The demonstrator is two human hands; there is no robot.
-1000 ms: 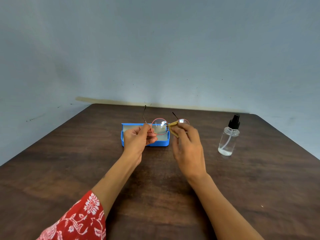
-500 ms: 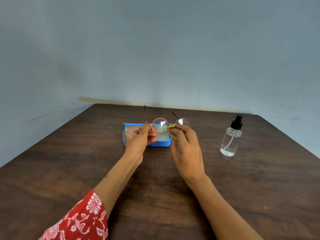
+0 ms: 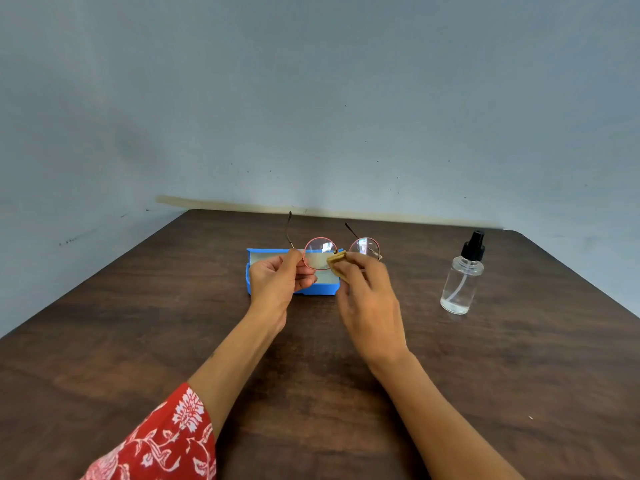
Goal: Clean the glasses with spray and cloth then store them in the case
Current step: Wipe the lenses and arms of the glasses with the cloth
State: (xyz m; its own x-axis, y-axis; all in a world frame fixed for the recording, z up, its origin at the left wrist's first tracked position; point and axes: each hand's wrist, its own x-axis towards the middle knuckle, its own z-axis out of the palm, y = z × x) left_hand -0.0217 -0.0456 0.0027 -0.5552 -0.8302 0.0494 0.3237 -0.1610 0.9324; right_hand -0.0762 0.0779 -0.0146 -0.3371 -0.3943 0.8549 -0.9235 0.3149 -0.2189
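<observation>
**Wiping the glasses over the open case**

Head view: my left hand point(image 3: 280, 282) pinches the round pink-rimmed glasses point(image 3: 341, 250) at the frame's left edge, holding them up. My right hand point(image 3: 367, 296) pinches a small tan cloth point(image 3: 335, 260) against the lens beside the bridge. The open blue case point(image 3: 320, 289) lies on the table just beyond both hands. A clear spray bottle point(image 3: 462, 277) stands well right of my right hand.

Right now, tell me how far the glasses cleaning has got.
Spraying looks done: the spray bottle stands alone on the table. In hand: the left hand pinches the glasses at the frame while the right hand holds the cloth against the bridge. Left: finishing the wipe and laying the glasses in the open blue case.
</observation>
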